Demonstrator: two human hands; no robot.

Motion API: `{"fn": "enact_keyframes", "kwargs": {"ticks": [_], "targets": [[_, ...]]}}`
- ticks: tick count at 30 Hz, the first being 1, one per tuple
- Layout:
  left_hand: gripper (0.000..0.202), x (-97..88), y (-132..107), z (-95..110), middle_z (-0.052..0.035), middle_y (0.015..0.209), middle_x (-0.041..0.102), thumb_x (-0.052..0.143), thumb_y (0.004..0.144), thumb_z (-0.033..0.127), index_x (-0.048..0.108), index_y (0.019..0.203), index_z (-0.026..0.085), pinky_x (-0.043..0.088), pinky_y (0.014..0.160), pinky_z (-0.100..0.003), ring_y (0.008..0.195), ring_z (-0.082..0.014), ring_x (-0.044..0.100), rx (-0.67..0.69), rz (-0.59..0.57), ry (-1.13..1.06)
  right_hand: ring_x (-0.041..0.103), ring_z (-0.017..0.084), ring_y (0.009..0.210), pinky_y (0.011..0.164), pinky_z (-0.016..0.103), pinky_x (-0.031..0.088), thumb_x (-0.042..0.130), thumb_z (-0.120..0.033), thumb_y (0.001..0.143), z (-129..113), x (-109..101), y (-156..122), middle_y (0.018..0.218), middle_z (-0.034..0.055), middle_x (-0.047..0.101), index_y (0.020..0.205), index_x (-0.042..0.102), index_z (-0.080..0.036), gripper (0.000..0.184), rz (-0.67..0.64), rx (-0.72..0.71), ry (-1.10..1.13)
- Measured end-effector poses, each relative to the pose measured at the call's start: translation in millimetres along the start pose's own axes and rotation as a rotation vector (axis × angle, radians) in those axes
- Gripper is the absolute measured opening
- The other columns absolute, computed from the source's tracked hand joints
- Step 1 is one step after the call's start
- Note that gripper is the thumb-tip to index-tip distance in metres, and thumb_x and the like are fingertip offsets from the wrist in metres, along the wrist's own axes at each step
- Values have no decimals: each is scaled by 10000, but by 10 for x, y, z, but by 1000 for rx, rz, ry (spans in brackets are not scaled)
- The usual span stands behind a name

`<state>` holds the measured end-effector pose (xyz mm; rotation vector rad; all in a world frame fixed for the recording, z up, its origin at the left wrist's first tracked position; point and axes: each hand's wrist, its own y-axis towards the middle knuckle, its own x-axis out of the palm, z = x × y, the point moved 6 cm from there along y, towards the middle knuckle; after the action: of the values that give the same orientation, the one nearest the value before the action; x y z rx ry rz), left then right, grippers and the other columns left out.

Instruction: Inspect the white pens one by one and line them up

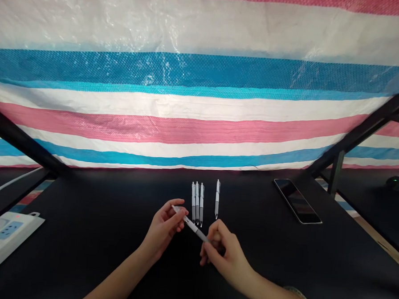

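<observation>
A white pen with a grey grip (193, 228) is held slantwise between my two hands above the black table. My left hand (167, 223) pinches its upper, clip end between thumb and fingers. At the lower end, the fingertips of my right hand (223, 253) close around the grey grip and hide the tip. Just beyond my hands, three similar white and grey pens (197, 203) lie side by side on the table. A single pen (217, 198) of the same look lies apart, to their right, beyond my right hand.
A smartphone (297, 201) with a dark screen lies at the right of the black table (116, 198). At the left edge sits a white power strip (12, 238) with a cable. Striped sheeting (187, 131) hangs behind, between black frame bars (354, 131).
</observation>
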<state>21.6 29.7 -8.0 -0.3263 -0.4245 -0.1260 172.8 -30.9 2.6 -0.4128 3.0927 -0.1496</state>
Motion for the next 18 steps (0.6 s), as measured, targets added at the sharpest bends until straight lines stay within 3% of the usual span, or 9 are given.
{"fn": "enact_keyframes", "kwargs": {"ticks": [3, 6, 9, 13, 18], "targets": [[359, 0, 19, 32, -37, 802, 684, 708, 731, 226, 603, 1071, 183, 406, 448, -110, 482, -23, 490, -7, -49, -33, 613, 125, 521, 489, 210, 432, 543, -395, 811, 121, 150, -4, 699, -22, 610, 993, 360, -206, 320, -183, 158, 227], [219, 2, 37, 15, -70, 833, 696, 692, 748, 225, 662, 946, 138, 418, 466, -118, 487, -24, 488, -56, -100, -59, 628, 135, 534, 492, 223, 457, 515, -426, 826, 214, 310, -65, 739, 4, 609, 1155, 363, -185, 435, -438, 328, 451], [189, 13, 33, -21, -91, 859, 703, 686, 753, 224, 681, 916, 130, 431, 483, -134, 503, -37, 507, -113, -145, -56, 577, 112, 444, 414, 190, 413, 444, -478, 855, 274, 384, -136, 627, 8, 585, 1100, 483, -123, 433, -593, 454, 555], [171, 45, 14, -42, -104, 809, 708, 695, 740, 233, 688, 866, 118, 425, 473, -155, 488, -54, 518, -121, -192, -3, 363, 57, 262, 277, 153, 216, 512, -502, 798, 359, 352, -148, 400, -32, 473, 758, 570, -103, 405, -565, 557, 470], [193, -8, 18, -81, -67, 688, 695, 765, 648, 226, 688, 784, 114, 393, 443, -138, 445, -41, 487, -65, -61, -46, 202, 38, 214, 261, 168, 140, 549, -485, 750, 363, 272, -98, 296, -68, 382, 624, 536, -137, 370, -473, 557, 384]]}}
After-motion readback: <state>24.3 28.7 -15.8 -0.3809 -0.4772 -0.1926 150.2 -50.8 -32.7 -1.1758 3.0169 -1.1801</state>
